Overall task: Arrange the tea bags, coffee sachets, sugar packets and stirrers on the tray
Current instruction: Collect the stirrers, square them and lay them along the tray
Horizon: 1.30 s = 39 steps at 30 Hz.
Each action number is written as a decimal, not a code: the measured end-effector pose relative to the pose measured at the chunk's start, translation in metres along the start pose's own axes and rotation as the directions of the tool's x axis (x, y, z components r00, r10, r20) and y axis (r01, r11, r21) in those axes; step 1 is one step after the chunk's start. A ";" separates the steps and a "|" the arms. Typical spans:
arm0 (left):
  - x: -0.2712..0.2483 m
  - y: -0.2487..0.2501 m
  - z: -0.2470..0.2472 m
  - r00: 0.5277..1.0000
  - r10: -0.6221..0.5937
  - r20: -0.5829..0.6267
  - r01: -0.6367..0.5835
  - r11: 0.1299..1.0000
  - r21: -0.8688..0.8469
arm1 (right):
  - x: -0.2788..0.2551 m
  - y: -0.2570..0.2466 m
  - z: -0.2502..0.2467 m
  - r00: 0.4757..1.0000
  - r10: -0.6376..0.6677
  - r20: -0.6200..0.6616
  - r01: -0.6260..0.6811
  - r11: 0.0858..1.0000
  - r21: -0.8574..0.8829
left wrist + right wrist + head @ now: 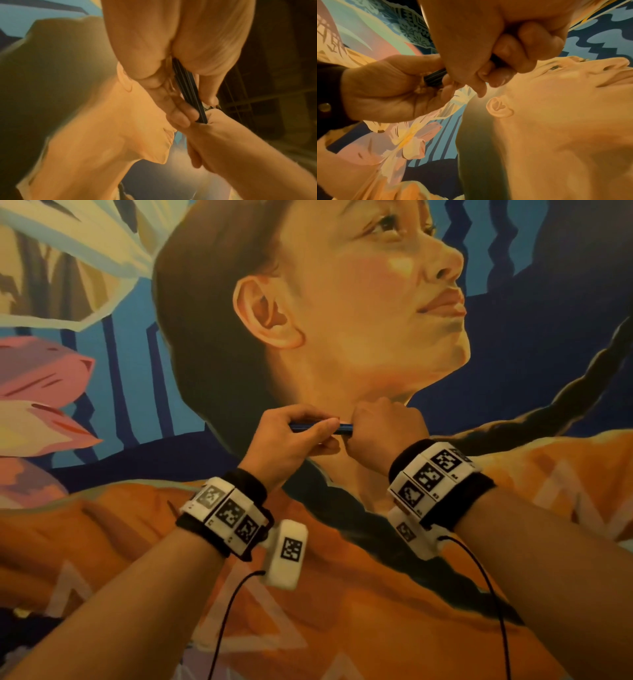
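Note:
I hold a thin bundle of dark blue stirrers (346, 429) level in the air between both hands. My left hand (308, 436) pinches its left part between thumb and fingers. My right hand (373, 422) is curled in a fist round its right end. In the left wrist view the stirrers (187, 88) run from my left fingers (202, 44) down into the right hand (223, 139). The right wrist view shows the stirrers (435, 77) between the left hand (390, 89) and the right fist (505, 44). No tray, tea bags, sachets or sugar packets are in view.
A large painted wall mural (359, 594) in orange, blue and pink fills the view behind my raised hands. White marker bands with cables sit on both wrists (226, 515). No table or floor is visible.

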<state>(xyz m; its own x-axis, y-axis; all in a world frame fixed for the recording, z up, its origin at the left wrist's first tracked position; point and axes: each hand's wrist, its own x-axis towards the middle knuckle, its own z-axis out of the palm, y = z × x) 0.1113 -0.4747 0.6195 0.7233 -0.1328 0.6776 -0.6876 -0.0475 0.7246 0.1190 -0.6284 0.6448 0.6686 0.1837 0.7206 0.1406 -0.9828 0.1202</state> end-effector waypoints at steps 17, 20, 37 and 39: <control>0.003 0.004 0.013 0.998 0.060 -0.030 -0.063 0.988 -0.141 | 0.003 -0.001 -0.011 0.985 0.174 0.018 0.011 -0.165 0.986; 0.002 0.005 0.006 0.997 0.075 -0.022 -0.077 0.990 -0.115 | 0.002 0.008 -0.007 0.996 0.042 -0.076 0.076 0.015 0.997; 0.021 -0.021 0.000 0.830 0.392 -0.397 -0.206 0.876 0.435 | -0.009 0.001 0.008 0.972 -0.196 0.129 0.153 0.946 0.286; 0.019 -0.030 -0.002 0.836 0.369 -0.407 -0.189 0.889 0.418 | -0.011 -0.001 0.020 0.965 -0.191 0.181 0.113 0.923 0.369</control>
<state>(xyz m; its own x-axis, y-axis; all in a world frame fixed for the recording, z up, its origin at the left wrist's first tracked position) 0.1459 -0.4739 0.6112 0.3766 0.2741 0.8849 -0.7748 -0.4305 0.4631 0.1268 -0.6293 0.6231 0.7507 0.3683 0.5485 0.4745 -0.8782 -0.0596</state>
